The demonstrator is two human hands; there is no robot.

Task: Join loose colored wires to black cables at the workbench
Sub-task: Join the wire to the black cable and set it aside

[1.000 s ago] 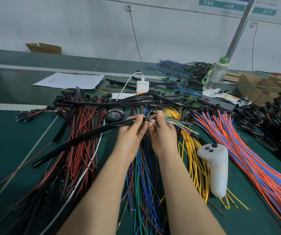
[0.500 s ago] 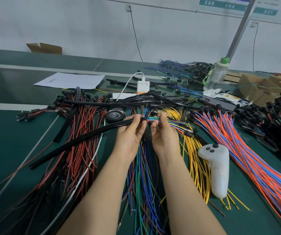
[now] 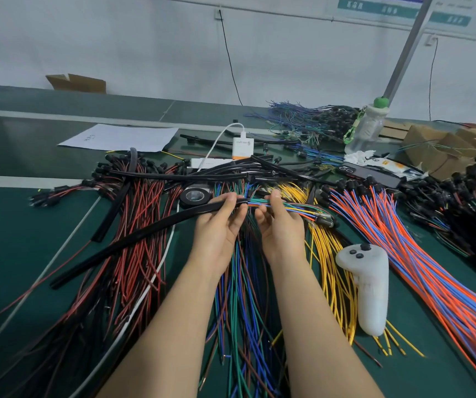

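Centrally: left hand (image 3: 219, 225), fingers curled round the end of a black cable (image 3: 150, 235), which trails down-left across red wires (image 3: 142, 196). Right hand (image 3: 281, 228), thumb and fingers pinching a bundle of coloured wires (image 3: 291, 209) (blue, green, orange, yellow) just beside the cable's end. Both held above the green workbench (image 3: 15, 225). Adjacent: black tape roll (image 3: 195, 195), yellow wires (image 3: 326, 254), white controller (image 3: 369, 288).

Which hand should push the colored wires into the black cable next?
Right. The right hand pinches the colored wires beside the end of the black cable, so it can likely feed them; the left hand grips that end.
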